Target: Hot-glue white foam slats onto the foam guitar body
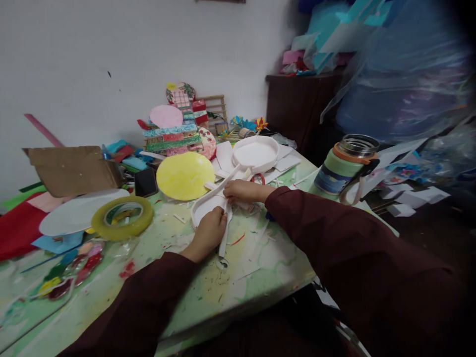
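Note:
Near the middle of the table, a white piece with a raised rim (204, 207) lies under both of my hands. Its edge and a narrow white strip (223, 243) are pinched in my left hand (212, 229), the strip hanging down toward me. Just beyond, my right hand (241, 191) has its fingers closed on the upper part of the same rim strip. A finished-looking white shallow tray with a rim (256, 153) sits behind my right hand. Left of the hands lies a yellow oval (185, 175). A red ring, perhaps a tape roll (258, 179), is beside my right hand.
A roll of clear yellow tape (122, 218), a white oval (82, 212), a phone (145, 182) and a cardboard box (72, 171) occupy the left side. An uncapped green bottle (345, 163) stands at the right. Paint pots (70, 267) lie front left; paper scraps litter the table (238, 292).

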Demonstrator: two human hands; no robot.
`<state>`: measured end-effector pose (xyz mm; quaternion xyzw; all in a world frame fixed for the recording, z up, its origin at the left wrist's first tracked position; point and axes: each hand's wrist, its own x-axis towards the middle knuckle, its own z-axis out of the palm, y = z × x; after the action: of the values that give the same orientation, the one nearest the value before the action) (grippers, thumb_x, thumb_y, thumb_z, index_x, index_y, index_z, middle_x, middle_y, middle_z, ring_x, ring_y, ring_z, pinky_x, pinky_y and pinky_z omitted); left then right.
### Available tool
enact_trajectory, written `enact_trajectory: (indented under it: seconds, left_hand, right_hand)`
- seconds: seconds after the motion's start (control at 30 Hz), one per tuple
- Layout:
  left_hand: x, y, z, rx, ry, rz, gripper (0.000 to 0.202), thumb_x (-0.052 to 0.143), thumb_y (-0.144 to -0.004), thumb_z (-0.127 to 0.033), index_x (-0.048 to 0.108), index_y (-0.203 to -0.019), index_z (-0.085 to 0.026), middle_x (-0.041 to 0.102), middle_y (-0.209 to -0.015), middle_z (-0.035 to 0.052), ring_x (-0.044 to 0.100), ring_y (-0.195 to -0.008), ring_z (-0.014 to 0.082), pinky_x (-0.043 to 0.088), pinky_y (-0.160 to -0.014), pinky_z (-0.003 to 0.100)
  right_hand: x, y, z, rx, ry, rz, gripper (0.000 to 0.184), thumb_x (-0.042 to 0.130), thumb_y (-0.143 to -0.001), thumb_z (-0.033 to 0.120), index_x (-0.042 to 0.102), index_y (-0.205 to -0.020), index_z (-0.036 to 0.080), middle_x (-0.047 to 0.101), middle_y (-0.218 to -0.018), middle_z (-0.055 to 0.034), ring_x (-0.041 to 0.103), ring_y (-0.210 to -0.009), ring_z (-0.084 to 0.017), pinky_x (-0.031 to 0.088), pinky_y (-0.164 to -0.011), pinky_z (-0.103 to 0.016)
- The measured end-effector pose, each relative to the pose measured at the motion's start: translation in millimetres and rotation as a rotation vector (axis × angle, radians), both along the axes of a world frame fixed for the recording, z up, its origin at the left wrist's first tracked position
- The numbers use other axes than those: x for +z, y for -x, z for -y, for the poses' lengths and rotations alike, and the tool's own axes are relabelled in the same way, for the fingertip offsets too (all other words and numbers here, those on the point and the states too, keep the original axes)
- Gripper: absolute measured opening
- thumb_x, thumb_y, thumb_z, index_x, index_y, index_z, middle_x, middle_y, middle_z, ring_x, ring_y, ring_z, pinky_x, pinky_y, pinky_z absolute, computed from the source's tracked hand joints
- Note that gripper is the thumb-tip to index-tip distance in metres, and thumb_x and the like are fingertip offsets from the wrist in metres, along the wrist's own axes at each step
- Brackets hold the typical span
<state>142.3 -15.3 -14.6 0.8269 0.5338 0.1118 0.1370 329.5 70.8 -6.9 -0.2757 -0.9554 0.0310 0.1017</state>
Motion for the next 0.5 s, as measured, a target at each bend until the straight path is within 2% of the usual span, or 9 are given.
enact_trajectory:
  seconds: [0.2, 0.4, 0.5]
  left_hand:
    - [1.9, -0.4, 0.4, -0.062, -0.021, -0.011, 0.016, 0.041, -0.091, -0.024, 0.054, -0.085, -0.016, 0.063, -0.080, 0.0077, 0.058, -0.078, 0.0201, 0.037, -0.066, 0.029]
    - [5.6, 7.5, -10.6, -0.144, 0.027, 0.028, 0.016, 0.042, -0.088, -0.024, 0.053, -0.078, -0.017, 0.060, -0.075, 0.0050, 0.054, -0.070, 0.0175, 0.035, -0.062, 0.029]
    - [7.7, 10.8, -12.5, -0.165, 0.046, 0.062, 0.020, 0.040, -0.088, -0.030, 0.052, -0.078, -0.018, 0.060, -0.076, 0.0047, 0.054, -0.070, 0.0179, 0.035, -0.062, 0.029]
  right_hand:
    - [-4.7, -1.8, -1.2, 0.013, 0.000, -0.028, 0.011, 0.052, -0.086, 0.021, 0.058, -0.078, 0.015, 0.059, -0.086, -0.0064, 0.051, -0.081, -0.017, 0.036, -0.070, -0.027]
    - [-2.2, -0.9, 1.4, -0.006, 0.012, -0.017, 0.011, 0.052, -0.085, 0.019, 0.058, -0.078, 0.015, 0.059, -0.084, -0.0058, 0.051, -0.081, -0.017, 0.036, -0.070, -0.027]
    - [-1.6, -0.7, 2.0, -0.023, 0.033, -0.027, 0.011, 0.053, -0.085, 0.019, 0.059, -0.077, 0.015, 0.058, -0.083, -0.0052, 0.051, -0.081, -0.017, 0.036, -0.071, -0.027]
